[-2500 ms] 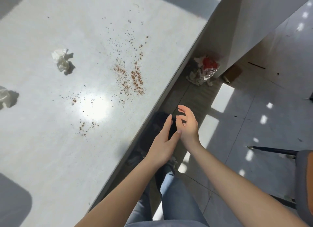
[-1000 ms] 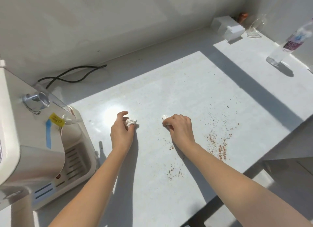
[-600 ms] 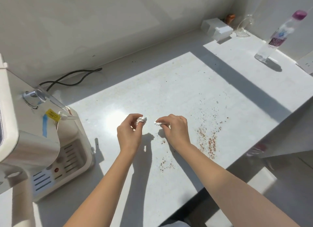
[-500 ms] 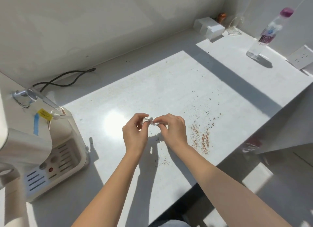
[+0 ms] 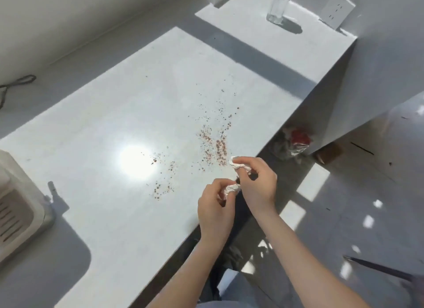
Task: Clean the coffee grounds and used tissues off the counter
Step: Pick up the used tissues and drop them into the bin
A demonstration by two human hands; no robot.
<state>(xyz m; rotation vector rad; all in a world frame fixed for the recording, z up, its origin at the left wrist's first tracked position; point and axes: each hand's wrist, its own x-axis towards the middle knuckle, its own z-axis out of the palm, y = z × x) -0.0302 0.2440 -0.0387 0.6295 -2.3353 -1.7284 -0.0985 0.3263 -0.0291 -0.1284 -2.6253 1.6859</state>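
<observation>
Bare forearms are reaching up from the bottom edge, both hands hovering at the near right edge of the white glossy tabletop (image 5: 119, 115). The left hand (image 5: 215, 206) is curling its fingers around a small crumpled white tissue (image 5: 232, 189), pinching it against the thumb. Just beyond and touching it, the right hand (image 5: 258, 183) is gripping a second crumpled white tissue (image 5: 238, 165) between thumb and bent fingers, so neither wad is lying on the surface. Brown scattered coffee grounds (image 5: 213, 142) are lying on the tabletop just past the hands, with thinner patches trailing left toward a bright sun glare. At the left edge a cream-coloured coffee machine (image 5: 16, 204) is sitting partly out of view. Below the counter's right side, a clear plastic bag with something red inside (image 5: 296, 140) is resting on the floor. Farther back, a clear plastic bottle (image 5: 278, 7) is standing near a white wall socket (image 5: 337, 9).
</observation>
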